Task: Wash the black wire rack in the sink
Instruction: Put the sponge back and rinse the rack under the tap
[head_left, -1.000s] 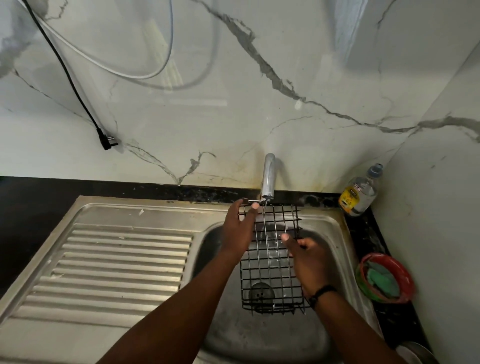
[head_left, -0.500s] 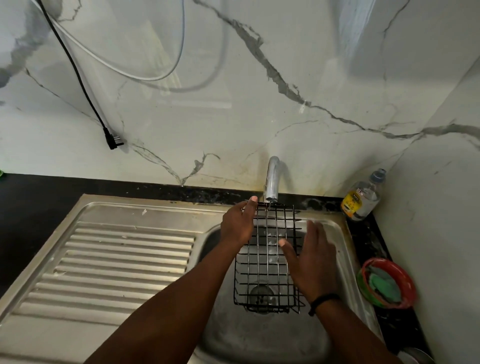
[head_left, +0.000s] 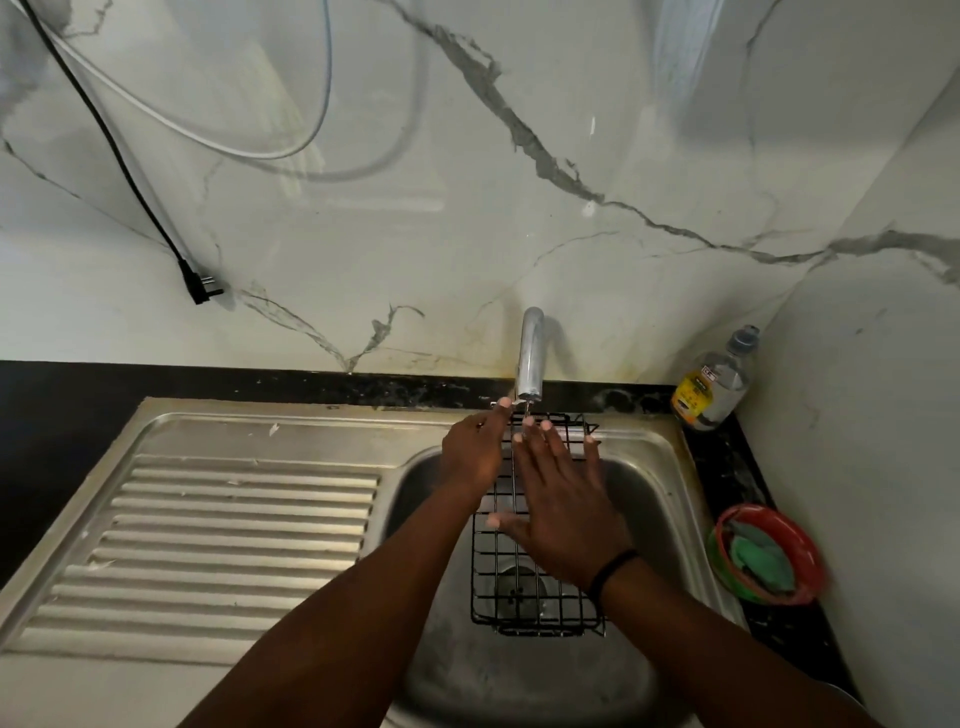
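Observation:
The black wire rack (head_left: 519, 608) stands tilted in the steel sink basin (head_left: 654, 499), its top edge just under the tap (head_left: 530, 358). A thin stream of water falls from the tap onto the rack. My left hand (head_left: 475, 449) grips the rack's upper left edge, with the index finger reaching up to the top corner. My right hand (head_left: 561, 509) lies flat on the rack's face with fingers spread, the fingertips near the top edge. The hand hides the middle of the rack.
A ribbed steel drainboard (head_left: 234, 530) lies left of the basin. A clear bottle with a yellow label (head_left: 714, 382) stands in the back right corner. A red bowl holding a green scrubber (head_left: 769, 553) sits on the black counter to the right. A black plug (head_left: 200, 286) hangs on the wall.
My right hand has slid up the rack's face from its lower middle to the top, opening flat with fingers spread. My left hand has kept its hold on the upper left edge.

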